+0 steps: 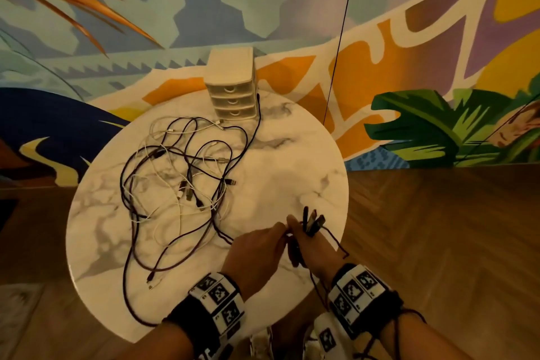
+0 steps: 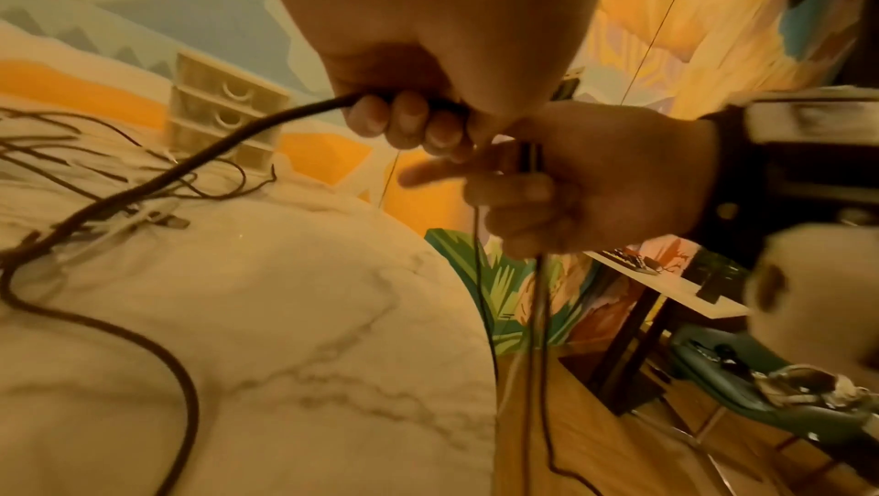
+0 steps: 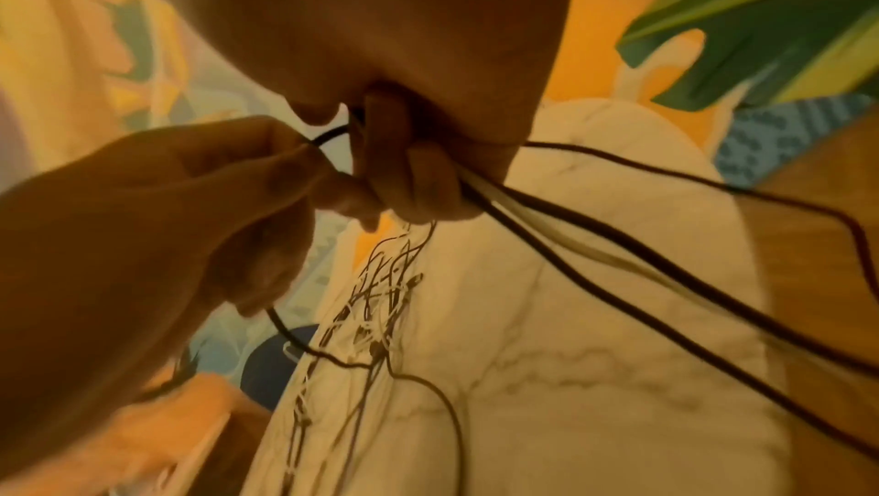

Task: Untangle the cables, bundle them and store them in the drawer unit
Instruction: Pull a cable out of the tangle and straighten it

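Both hands [image 1: 287, 238] gripping cables [image 1: 311, 223], table [image 1: 321, 155] edge

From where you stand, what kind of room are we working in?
Probably a lounge or studio, not a workshop: a colourful painted mural wall, wood flooring, and a round marble-look table carrying a small drawer unit.

A round white bench [image 1: 292, 161] with grey marble veining stands on a brown wooden floor [image 1: 438, 242] against a painted wall. At its far edge stands a small cream drawer unit [image 1: 232, 88] with three drawers facing the viewer, all pushed in. Spread over the left and middle of the top lies a loose tangle of black and white cables [image 1: 178, 184], with plugs showing among the loops; one black strand runs up beside the unit's right side.
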`<action>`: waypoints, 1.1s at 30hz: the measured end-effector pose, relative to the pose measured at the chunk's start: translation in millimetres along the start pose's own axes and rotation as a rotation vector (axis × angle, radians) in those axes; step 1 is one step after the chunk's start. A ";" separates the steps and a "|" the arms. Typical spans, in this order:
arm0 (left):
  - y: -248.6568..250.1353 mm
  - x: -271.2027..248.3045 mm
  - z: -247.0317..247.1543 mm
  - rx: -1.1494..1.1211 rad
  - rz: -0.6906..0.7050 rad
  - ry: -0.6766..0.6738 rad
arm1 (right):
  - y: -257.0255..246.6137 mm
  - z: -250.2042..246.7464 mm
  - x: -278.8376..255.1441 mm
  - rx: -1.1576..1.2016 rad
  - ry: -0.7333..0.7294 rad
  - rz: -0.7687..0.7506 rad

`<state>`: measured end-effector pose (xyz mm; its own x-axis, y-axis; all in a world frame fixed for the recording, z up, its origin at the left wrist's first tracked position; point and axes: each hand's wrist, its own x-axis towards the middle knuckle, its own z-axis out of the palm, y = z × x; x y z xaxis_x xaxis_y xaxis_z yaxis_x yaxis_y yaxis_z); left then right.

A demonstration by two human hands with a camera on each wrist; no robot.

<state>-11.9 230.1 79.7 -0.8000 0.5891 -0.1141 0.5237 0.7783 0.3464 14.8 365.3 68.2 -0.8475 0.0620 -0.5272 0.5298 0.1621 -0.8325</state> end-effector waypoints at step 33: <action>-180.2 15.2 19.7 -0.313 -0.383 0.011 | -81.5 5.2 19.5 0.586 0.094 -0.234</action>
<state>-112.6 103.0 -2.9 -0.9218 0.2695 -0.2786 0.0792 0.8346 0.5451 -44.7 348.2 125.0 -0.9282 0.1805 -0.3254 0.2387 -0.3821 -0.8928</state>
